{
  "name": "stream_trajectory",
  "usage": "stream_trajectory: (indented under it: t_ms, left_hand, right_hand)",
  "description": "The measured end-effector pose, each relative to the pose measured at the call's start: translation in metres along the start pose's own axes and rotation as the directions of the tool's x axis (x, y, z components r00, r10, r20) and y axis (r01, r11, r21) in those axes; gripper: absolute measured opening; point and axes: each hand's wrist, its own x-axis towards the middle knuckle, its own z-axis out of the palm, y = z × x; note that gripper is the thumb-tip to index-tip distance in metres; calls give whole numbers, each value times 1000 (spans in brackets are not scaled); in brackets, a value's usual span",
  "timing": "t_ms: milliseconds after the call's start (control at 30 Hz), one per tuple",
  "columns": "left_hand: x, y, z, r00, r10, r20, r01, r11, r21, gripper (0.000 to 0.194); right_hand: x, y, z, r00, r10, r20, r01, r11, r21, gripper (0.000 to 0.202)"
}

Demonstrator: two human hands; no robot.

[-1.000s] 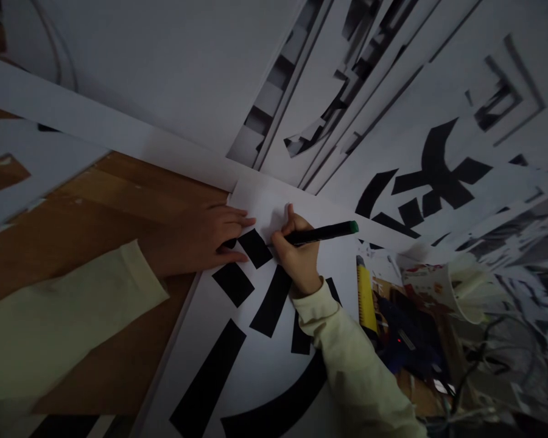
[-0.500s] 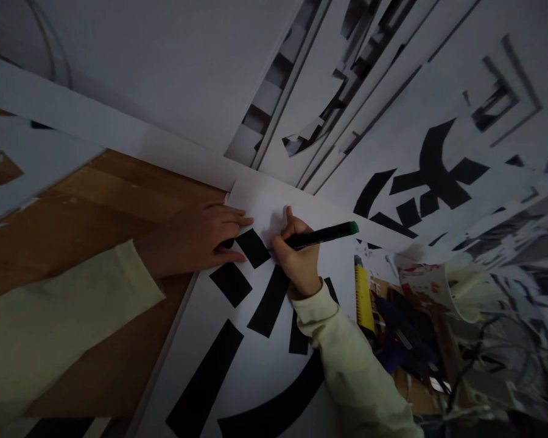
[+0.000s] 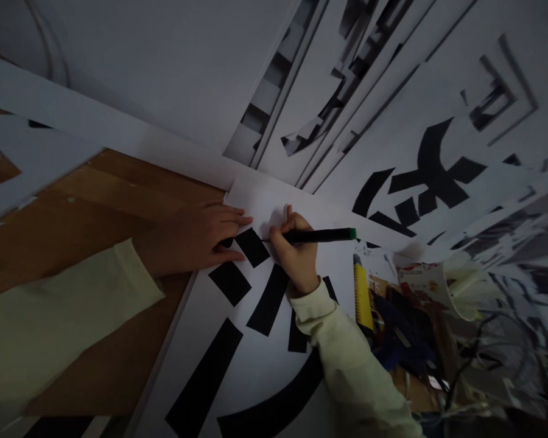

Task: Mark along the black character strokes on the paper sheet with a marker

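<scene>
— Gripped in the right hand (image 3: 296, 258) is a marker (image 3: 322, 235), pinched between thumb and fingers near its tip. How is it laid?

— It is held almost level, its green end (image 3: 354, 233) pointed to the right, away from the fist, while the tip is pressed to the sheet (image 3: 256, 371) just left of the knuckles. Most of the barrel is left sticking out beyond the grip.

— And the left hand (image 3: 196, 237)?

— It is laid flat on the same sheet near its top corner, fingers stretched toward the right hand. Nothing is held by it; the paper is only pressed down. One fingertip is set on a black block (image 3: 252, 246), which lies between the two hands.

— What is printed on the sheet?

— Thick black bars (image 3: 203, 377) and a curved band (image 3: 274, 410) are seen below the hands. The sheet's left edge is laid over a wooden floor (image 3: 95, 213).

— Anything beside it?

— A yellow cutter (image 3: 362, 292) is seen just right of the right sleeve (image 3: 347, 359), with a crumpled paper cup (image 3: 442, 286) and tangled cables (image 3: 488, 359) farther right. More printed sheets (image 3: 438, 170) are spread above.
</scene>
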Motion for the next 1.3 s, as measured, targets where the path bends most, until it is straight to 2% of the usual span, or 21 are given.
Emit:
stream_trajectory:
  t_ms: [667, 1033, 1300]
  left_hand:
    - [-1, -1, 0, 1000, 2, 22, -3, 999, 40, 38]
    - [-3, -3, 3, 999, 28, -38, -26, 999, 43, 37]
    - [-2, -3, 2, 999, 25, -24, -24, 998, 66, 33]
  right_hand:
    - [-2, 0, -3, 1000, -4, 4, 4, 999, 34, 27]
    - [-1, -2, -5, 1000, -24, 19, 23, 999, 26, 29]
    - [-2, -2, -6, 999, -14, 36, 13, 999, 29, 29]
